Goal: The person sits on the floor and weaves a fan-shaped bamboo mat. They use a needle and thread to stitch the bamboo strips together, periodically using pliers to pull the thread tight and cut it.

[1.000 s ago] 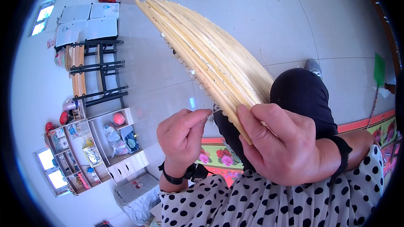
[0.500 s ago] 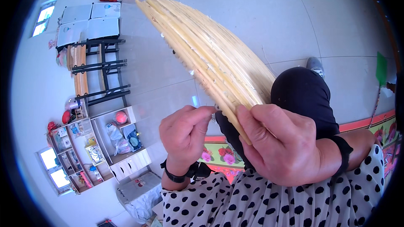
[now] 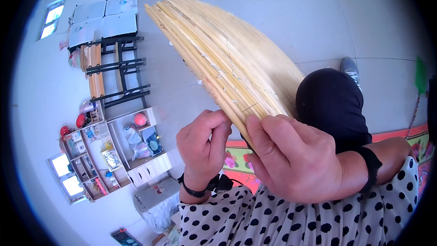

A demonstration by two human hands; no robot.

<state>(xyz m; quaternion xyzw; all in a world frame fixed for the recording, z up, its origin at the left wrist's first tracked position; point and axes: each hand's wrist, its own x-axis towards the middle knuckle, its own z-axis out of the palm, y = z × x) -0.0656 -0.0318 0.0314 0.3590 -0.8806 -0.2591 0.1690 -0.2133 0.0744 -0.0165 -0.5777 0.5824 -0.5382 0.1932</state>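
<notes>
A pale yellow mat of thin stalks laid side by side, with a curved far edge, slants from upper left down toward my hands. Small light thread ends stick out along its surface. My right hand is closed on its near end, thumb and fingers pinching the edge stalks. Beside the mat's left edge, my left hand is curled, with its fingertips pressed together behind that edge. What the left fingertips hold, if anything, is hidden by the mat.
My dark-trousered knee is close to the mat's right side. A flowered mat lies below on the grey tiled floor. Off to the left are a shelf unit, black-framed furniture and white cabinets.
The mat has turned slightly, showing more of its broad face. My left fingertips have slid up behind its edge, and my right hand has shifted slightly left.
</notes>
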